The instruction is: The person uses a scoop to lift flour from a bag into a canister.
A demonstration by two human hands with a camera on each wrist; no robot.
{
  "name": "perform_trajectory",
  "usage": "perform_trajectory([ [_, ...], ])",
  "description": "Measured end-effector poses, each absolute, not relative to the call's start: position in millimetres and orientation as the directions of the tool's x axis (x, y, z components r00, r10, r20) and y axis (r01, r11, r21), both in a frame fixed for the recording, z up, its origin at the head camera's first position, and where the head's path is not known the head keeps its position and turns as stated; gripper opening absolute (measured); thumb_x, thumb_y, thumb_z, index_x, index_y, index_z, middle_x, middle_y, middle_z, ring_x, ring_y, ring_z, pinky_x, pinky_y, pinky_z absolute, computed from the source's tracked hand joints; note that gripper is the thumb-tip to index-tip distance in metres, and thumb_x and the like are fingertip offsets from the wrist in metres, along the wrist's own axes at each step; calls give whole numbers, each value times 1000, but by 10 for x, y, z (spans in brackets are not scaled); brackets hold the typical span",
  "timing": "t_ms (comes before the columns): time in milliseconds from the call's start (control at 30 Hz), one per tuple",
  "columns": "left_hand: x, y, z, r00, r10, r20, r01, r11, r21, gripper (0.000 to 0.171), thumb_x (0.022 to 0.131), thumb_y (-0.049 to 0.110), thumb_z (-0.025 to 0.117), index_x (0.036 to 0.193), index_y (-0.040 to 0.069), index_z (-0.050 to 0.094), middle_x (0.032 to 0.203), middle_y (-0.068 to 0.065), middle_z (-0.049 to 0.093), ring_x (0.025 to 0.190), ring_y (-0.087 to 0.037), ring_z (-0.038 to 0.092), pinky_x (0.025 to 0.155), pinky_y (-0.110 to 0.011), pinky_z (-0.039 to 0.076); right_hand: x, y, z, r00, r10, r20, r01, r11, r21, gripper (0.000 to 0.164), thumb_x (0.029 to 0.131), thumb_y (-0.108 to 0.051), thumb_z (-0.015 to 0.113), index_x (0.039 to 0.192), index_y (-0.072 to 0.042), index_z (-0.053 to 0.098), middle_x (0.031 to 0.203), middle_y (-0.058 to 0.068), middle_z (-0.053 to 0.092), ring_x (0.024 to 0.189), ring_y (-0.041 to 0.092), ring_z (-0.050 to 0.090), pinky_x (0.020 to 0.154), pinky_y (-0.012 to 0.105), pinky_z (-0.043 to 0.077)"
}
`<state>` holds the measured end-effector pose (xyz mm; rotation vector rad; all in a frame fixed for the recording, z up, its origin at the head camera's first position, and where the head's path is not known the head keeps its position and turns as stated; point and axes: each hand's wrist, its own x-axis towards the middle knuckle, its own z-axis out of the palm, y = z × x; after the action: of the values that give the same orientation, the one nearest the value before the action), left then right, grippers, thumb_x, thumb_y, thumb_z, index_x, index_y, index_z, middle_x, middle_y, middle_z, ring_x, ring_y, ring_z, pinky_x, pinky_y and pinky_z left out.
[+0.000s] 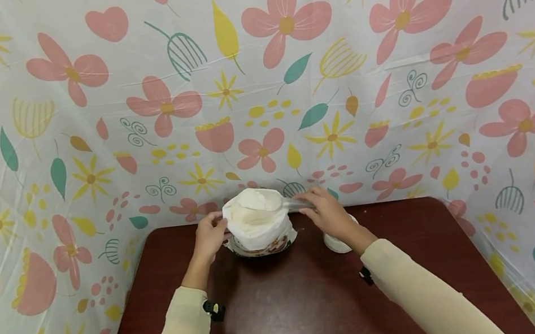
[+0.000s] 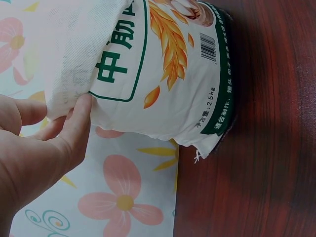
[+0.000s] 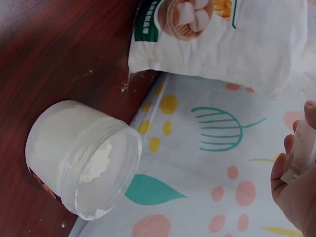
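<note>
A white flour bag (image 1: 257,241) stands open at the back of the table, its rim folded outward and white flour (image 1: 246,217) showing inside. My left hand (image 1: 210,236) pinches the folded rim at the bag's left side, thumb outside in the left wrist view. My right hand (image 1: 329,214) grips the handle of a clear plastic scoop (image 3: 302,153). The scoop's bowl, with a white heap of flour (image 1: 254,199) on it, is over the bag's mouth. Below my right forearm, a clear jar (image 3: 64,143) holds white flour and has no lid on.
The dark red-brown table (image 1: 288,312) ends at a flowered cloth (image 1: 256,106) just behind the bag. Specks of flour dot the wood between the jar and the bag. The jar stands right of the bag, partly hidden by my right hand in the head view.
</note>
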<state>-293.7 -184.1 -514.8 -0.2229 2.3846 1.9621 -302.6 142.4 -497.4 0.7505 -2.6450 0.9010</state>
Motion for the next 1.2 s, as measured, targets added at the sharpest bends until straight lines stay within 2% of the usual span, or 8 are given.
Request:
perform_trajectory([
  [367, -2934, -1833, -5145, -989, -81, -126, -140, 193, 971, 37, 108, 11, 52, 142, -4, 56, 119, -24, 59, 100, -28, 70, 85, -35, 66, -2967, 1607, -4852, -847, -386, 366, -529, 680, -507, 34, 99, -13, 71, 132, -16, 69, 115, 6, 60, 99, 22, 52, 80, 38, 52],
  [600, -2928, -1827, -5131, -989, -85, -124, -138, 194, 971, 36, 108, 11, 52, 141, -4, 56, 119, -24, 59, 99, -27, 71, 84, -35, 66, -2898, 1742, -4808, -817, -392, 422, -567, 679, -467, 35, 97, -12, 74, 131, -13, 69, 108, 5, 61, 97, 21, 54, 77, 38, 51],
  [733, -2928, -1823, -5127, -989, -86, -124, -138, 192, 972, 36, 108, 10, 52, 141, -4, 57, 119, -24, 59, 98, -26, 70, 85, -35, 66, -2838, 1821, -4788, -818, -381, 431, -566, 669, -482, 37, 96, -11, 75, 132, -13, 69, 108, 5, 61, 97, 20, 53, 77, 38, 52],
  [1033, -2933, -1820, -5131, -988, -85, -128, -142, 189, 972, 36, 108, 10, 52, 141, -4, 56, 120, -24, 58, 99, -27, 70, 91, -41, 65, -2704, 2066, -4773, -840, -347, 417, -531, 685, -499, 37, 97, -10, 74, 133, -13, 68, 117, 6, 63, 108, 25, 57, 85, 47, 58],
  [1200, -2930, -1823, -5131, -988, -85, -128, -142, 194, 971, 37, 109, 11, 52, 142, -4, 55, 121, -25, 58, 102, -30, 70, 96, -48, 62, -2641, 2224, -4772, -825, -340, 452, -544, 694, -472, 36, 96, -8, 74, 131, -12, 68, 114, 6, 63, 103, 22, 58, 82, 45, 59],
])
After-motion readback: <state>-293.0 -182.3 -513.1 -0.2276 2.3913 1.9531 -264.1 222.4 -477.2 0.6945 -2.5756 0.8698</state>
